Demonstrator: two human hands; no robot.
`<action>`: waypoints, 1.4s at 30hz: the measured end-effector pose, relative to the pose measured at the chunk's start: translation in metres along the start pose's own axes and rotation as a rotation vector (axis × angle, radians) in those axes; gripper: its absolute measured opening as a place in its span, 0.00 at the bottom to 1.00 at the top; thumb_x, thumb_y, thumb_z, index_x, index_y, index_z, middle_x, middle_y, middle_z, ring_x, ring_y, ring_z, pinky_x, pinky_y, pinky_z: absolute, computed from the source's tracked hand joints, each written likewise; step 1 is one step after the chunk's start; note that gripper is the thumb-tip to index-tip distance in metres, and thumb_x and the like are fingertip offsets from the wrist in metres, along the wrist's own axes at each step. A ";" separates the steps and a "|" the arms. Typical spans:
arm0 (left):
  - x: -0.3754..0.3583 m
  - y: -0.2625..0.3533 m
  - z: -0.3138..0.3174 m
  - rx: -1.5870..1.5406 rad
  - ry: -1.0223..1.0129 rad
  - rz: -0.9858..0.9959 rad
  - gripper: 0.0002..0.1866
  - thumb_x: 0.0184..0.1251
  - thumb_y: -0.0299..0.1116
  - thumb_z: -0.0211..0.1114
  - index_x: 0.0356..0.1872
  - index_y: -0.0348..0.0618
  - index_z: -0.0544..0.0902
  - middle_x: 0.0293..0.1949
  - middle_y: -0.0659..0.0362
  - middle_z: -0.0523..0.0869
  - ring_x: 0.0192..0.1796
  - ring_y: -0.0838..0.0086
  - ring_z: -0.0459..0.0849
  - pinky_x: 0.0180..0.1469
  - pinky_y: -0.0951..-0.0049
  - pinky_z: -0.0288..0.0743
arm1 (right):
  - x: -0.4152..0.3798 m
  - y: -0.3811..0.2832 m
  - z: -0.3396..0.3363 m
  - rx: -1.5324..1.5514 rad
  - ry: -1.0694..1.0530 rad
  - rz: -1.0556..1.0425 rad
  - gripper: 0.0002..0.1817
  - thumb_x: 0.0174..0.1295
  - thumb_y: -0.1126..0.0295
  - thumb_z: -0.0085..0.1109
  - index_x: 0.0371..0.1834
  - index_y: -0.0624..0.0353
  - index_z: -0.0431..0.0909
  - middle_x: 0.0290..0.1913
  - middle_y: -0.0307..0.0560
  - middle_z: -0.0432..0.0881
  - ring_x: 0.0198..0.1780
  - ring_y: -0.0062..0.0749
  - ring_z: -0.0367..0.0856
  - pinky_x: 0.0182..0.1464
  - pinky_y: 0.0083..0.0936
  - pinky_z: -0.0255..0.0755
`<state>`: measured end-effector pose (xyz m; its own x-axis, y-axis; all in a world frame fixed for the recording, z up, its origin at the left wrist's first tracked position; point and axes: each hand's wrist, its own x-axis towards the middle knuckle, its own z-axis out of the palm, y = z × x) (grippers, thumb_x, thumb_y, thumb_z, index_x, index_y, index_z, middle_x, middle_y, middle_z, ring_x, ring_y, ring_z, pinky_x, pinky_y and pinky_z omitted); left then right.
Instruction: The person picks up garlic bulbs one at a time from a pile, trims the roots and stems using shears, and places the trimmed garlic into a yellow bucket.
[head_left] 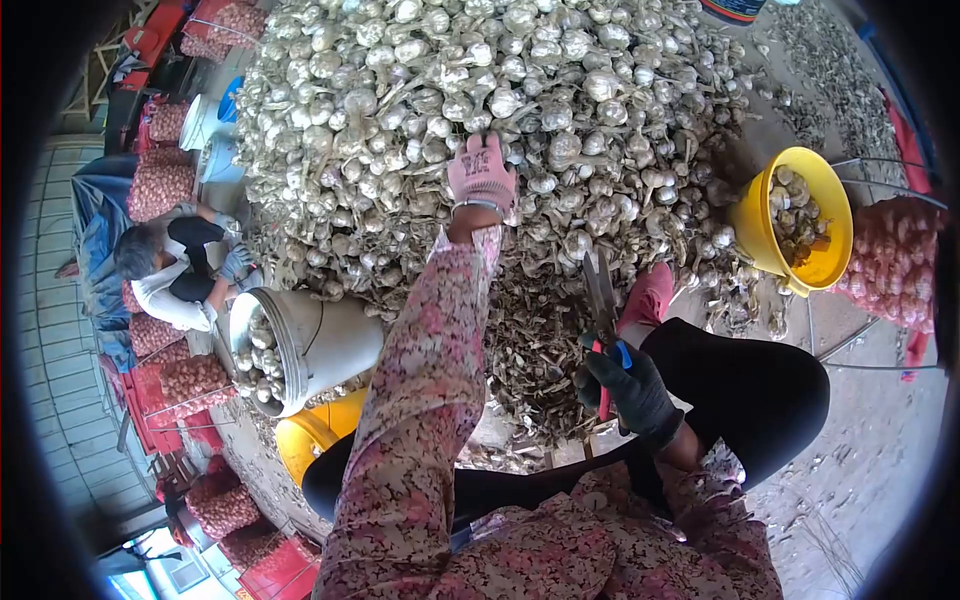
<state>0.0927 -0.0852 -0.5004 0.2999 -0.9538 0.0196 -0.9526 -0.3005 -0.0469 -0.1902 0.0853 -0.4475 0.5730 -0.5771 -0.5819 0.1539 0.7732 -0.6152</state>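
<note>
Grey floor (850, 440) shows from 3 to 5 o'clock, and pale panels (65, 320) line the far edge at 9 o'clock. Across 12 o'clock spreads a large heap of garlic bulbs (430, 60), with dry stalks and scraps (540, 370) at its near edge, between the person's legs. At 12 o'clock the left hand (482, 175), in a pink glove, lies on the bulbs with its fingers stretched forward, close together; whether they pinch a bulb I cannot tell. At 4 o'clock the right hand (640, 400), in a dark glove, curls around the red and blue handles of shears (606, 318), whose blades stand slightly apart and point toward 12 o'clock. Just beyond them is a pink shoe (652, 293). One yellow bucket (752, 222), tilted, holds some bulbs at 2 o'clock; red net sacks (890, 265) stand behind it. Near 8 o'clock a white bucket (345, 340) leans with bulbs inside, beside another yellow bucket (305, 447). At 9 o'clock sits a gloved co-worker (172, 290).
</note>
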 end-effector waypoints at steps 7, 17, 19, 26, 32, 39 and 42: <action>0.005 -0.028 0.011 -0.460 0.074 -0.164 0.21 0.55 0.39 0.68 0.48 0.43 0.74 0.47 0.54 0.80 0.51 0.60 0.80 0.51 0.65 0.75 | 0.025 0.018 0.002 -0.038 0.063 -0.092 0.14 0.63 0.64 0.61 0.43 0.59 0.70 0.28 0.37 0.75 0.28 0.18 0.75 0.29 0.19 0.71; -0.249 -0.039 0.004 -2.901 -0.424 -0.381 0.12 0.70 0.35 0.56 0.51 0.46 0.79 0.53 0.57 0.81 0.56 0.65 0.78 0.56 0.67 0.72 | 0.015 0.036 0.032 -0.784 -0.092 -0.235 0.22 0.61 0.62 0.62 0.52 0.63 0.68 0.38 0.43 0.79 0.41 0.26 0.75 0.43 0.28 0.71; -0.280 -0.027 -0.020 -2.957 -0.441 -0.457 0.12 0.69 0.30 0.57 0.52 0.45 0.78 0.50 0.56 0.82 0.52 0.66 0.80 0.53 0.68 0.73 | 0.010 0.049 0.037 -0.787 -0.143 -0.269 0.21 0.61 0.62 0.62 0.52 0.62 0.69 0.40 0.44 0.80 0.42 0.27 0.76 0.43 0.28 0.72; -0.339 -0.044 -0.016 -2.477 -0.132 -0.496 0.11 0.65 0.22 0.59 0.48 0.43 0.77 0.38 0.58 0.81 0.38 0.72 0.78 0.41 0.73 0.74 | -0.018 0.065 0.057 -1.155 -0.142 -0.167 0.26 0.58 0.54 0.64 0.54 0.59 0.73 0.43 0.52 0.83 0.45 0.39 0.83 0.48 0.31 0.74; -0.359 -0.065 -0.012 -2.423 -0.118 -0.613 0.08 0.66 0.28 0.61 0.44 0.44 0.77 0.34 0.61 0.80 0.34 0.76 0.76 0.36 0.77 0.71 | -0.004 0.093 0.069 -1.141 -0.192 -0.110 0.26 0.56 0.50 0.63 0.50 0.59 0.75 0.39 0.54 0.83 0.42 0.44 0.83 0.46 0.33 0.75; -0.349 -0.072 0.020 -2.549 -0.002 -0.791 0.07 0.61 0.29 0.67 0.35 0.37 0.80 0.26 0.58 0.81 0.26 0.74 0.78 0.28 0.75 0.71 | 0.026 0.132 0.058 -1.053 -0.202 -0.169 0.25 0.58 0.55 0.64 0.51 0.61 0.72 0.36 0.52 0.82 0.37 0.41 0.81 0.44 0.33 0.74; -0.347 -0.069 0.023 -2.213 -0.115 -0.896 0.10 0.64 0.33 0.65 0.37 0.35 0.81 0.30 0.55 0.83 0.30 0.72 0.81 0.31 0.74 0.74 | 0.025 0.129 0.056 -0.988 -0.150 -0.099 0.26 0.57 0.58 0.65 0.54 0.61 0.70 0.41 0.52 0.82 0.41 0.39 0.82 0.46 0.32 0.74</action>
<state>0.0558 0.2665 -0.5272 0.4283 -0.6672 -0.6094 0.7617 -0.0963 0.6407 -0.1111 0.1852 -0.5117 0.6995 -0.5353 -0.4735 -0.4920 0.1199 -0.8623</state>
